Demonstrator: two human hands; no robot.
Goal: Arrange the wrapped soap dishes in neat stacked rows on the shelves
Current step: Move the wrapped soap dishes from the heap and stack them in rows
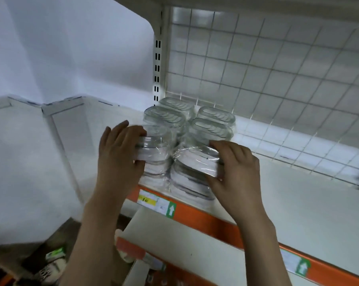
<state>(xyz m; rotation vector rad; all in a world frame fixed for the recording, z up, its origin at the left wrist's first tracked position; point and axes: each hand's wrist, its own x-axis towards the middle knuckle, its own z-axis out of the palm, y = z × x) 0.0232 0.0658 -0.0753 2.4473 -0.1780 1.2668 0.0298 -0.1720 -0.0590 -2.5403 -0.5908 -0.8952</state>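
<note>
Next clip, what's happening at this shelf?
A person is stocking clear plastic-wrapped soap dishes on a white shelf with an orange front strip. The left hand grips the top dish of the front-left stack, and the right hand grips the top dish of the front-right stack. Behind them stand more stacked dishes near the wire-grid back panel.

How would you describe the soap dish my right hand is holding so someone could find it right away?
Find the shelf with the orange front strip. At its left end, wrapped dishes stand in stacks. It is the wrapped soap dish topping the front right stack, the one the right hand grips.
</note>
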